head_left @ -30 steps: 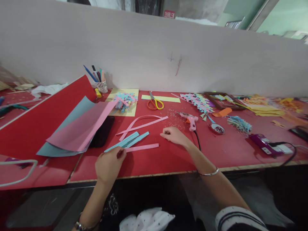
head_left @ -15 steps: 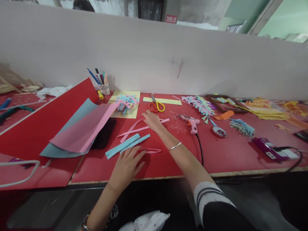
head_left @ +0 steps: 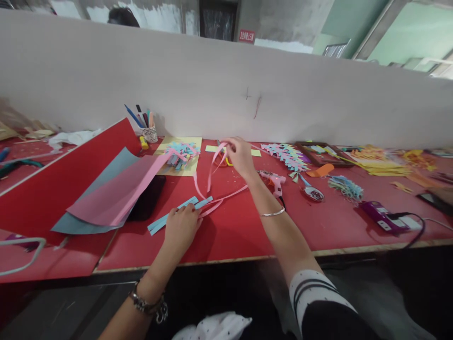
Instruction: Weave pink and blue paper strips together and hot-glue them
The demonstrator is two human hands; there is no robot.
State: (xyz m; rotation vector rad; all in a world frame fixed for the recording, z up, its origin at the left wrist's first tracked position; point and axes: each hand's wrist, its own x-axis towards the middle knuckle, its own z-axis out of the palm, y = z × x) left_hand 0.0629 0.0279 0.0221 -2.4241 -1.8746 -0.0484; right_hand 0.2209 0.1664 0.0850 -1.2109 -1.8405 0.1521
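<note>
My right hand is raised over the table with its fingers pinched on pink paper strips, which hang in loops below it. My left hand rests low on the table, fingers curled and closed on the end of another pink strip. Under and beside its fingers lie light blue paper strips. Behind the right hand, a pair of scissors with red and yellow handles is partly hidden, lying by a pale yellow paper strip.
Cut paper bits are heaped on a yellow sheet. A pink glue gun lies to the right, near a spoon-like item and a purple power strip. Pink and blue sheets lean at left; a pen cup stands behind.
My right hand has lifted pink strips off the table, moving up and right. My left hand has moved slightly left onto the blue strips, its spread fingers now curled in.
</note>
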